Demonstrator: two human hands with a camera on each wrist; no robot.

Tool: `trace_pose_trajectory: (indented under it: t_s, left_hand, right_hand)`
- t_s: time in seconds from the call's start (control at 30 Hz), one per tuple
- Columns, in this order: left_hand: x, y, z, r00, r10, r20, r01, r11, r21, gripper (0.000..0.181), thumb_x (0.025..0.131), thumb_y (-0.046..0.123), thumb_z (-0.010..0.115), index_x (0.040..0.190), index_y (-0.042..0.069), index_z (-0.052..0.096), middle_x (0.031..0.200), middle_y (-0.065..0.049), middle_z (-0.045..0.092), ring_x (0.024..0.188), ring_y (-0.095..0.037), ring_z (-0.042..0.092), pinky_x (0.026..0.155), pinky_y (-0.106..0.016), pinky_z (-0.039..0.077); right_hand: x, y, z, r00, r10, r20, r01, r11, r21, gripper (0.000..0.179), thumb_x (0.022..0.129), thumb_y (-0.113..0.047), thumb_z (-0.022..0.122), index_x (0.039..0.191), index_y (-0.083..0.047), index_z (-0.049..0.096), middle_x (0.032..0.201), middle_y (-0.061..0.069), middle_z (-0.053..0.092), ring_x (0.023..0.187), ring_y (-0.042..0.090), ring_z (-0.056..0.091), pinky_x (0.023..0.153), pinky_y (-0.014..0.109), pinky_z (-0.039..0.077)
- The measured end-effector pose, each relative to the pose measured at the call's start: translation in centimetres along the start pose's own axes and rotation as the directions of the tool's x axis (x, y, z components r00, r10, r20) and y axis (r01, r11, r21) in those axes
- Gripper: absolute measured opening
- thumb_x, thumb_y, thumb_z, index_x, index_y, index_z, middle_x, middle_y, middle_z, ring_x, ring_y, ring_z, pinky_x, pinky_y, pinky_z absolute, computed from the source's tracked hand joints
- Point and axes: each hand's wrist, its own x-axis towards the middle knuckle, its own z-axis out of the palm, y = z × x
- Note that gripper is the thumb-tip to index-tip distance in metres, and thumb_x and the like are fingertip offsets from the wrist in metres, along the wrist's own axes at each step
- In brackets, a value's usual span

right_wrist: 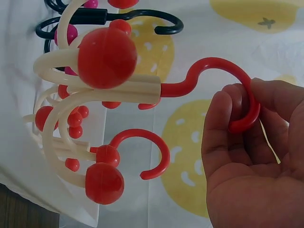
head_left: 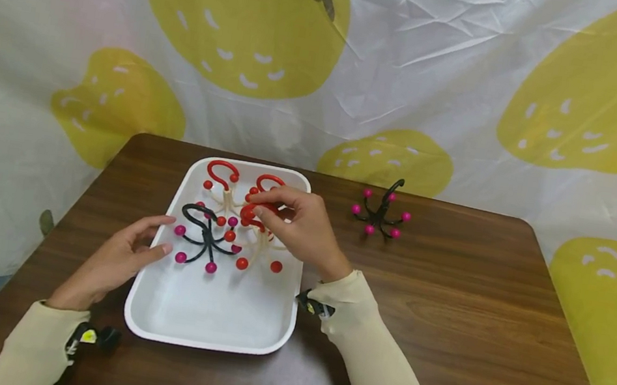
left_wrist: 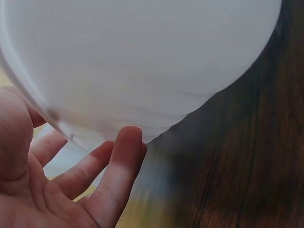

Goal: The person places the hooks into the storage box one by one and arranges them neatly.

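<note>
By its red curved hook my right hand [head_left: 304, 225] pinches a cream multi-arm hanger [right_wrist: 118, 90] with red ball tips. It is upright over the white tray [head_left: 206, 329]; whether it touches the tray floor I cannot tell. To its left in the tray stands a black hanger [head_left: 207, 241] with magenta balls. Behind them are more cream hangers, with red hooks [head_left: 223, 170] showing. My left hand [head_left: 125, 252] holds the tray's left side, thumb over the rim. In the left wrist view its fingers [left_wrist: 126, 152] touch the outer wall.
Another black hanger [head_left: 379, 215] with magenta balls stands on the brown wooden table [head_left: 447, 304], right of the tray. A white curtain [head_left: 397, 67] with yellow fruit prints hangs behind the table. Each wrist wears a dark strapped device [head_left: 316, 305].
</note>
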Motion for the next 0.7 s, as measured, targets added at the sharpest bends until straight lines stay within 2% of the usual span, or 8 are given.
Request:
trace_pose_trajectory:
  t_s: [0.13,0.37,0.53,0.7]
  left_hand:
    - [-0.1,0.1,0.0,1.0,0.0,0.006,0.0,1.0,-0.008,0.06,0.096,0.038,0.064,0.151,0.028,0.04,0.134,-0.021,0.053,0.101,-0.033,0.061,0.073,-0.035,0.058]
    - [-0.1,-0.1,0.0,1.0,0.025,0.016,-0.025,0.999,-0.036,0.06,0.096,0.037,0.064,0.15,0.027,0.04,0.133,-0.022,0.054,0.096,-0.032,0.063,0.07,-0.035,0.059]
    - [0.0,-0.3,0.0,0.998,0.058,0.017,-0.057,0.997,-0.046,0.058,0.097,0.034,0.064,0.149,0.026,0.042,0.13,-0.022,0.056,0.092,-0.031,0.065,0.069,-0.035,0.059]
    - [0.1,-0.3,-0.1,0.998,0.06,0.012,-0.059,0.998,-0.037,0.058,0.097,0.033,0.065,0.149,0.026,0.042,0.129,-0.022,0.057,0.091,-0.031,0.065,0.068,-0.035,0.059]
  right_hand:
    - [-0.1,0.6,0.2,1.0,-0.009,0.0,0.009,1.0,0.014,0.017,0.088,0.003,0.07,0.104,0.004,0.074,0.096,0.016,0.074,0.078,0.02,0.065,0.069,0.039,0.059]
    - [-0.3,3.2,0.9,1.0,-0.019,0.022,0.019,1.0,0.002,0.017,0.089,-0.007,0.073,0.105,-0.007,0.077,0.096,0.005,0.076,0.074,0.012,0.064,0.065,0.029,0.057]
    - [-0.3,3.8,0.8,0.998,-0.01,0.067,0.01,1.0,0.008,0.017,0.089,-0.012,0.074,0.106,-0.013,0.077,0.099,-0.001,0.076,0.082,0.008,0.067,0.068,0.028,0.059]
    - [-0.4,4.5,0.8,0.991,0.05,0.122,-0.049,0.999,-0.006,0.017,0.089,-0.01,0.074,0.106,-0.012,0.077,0.105,0.0,0.076,0.09,0.008,0.069,0.073,0.026,0.059]
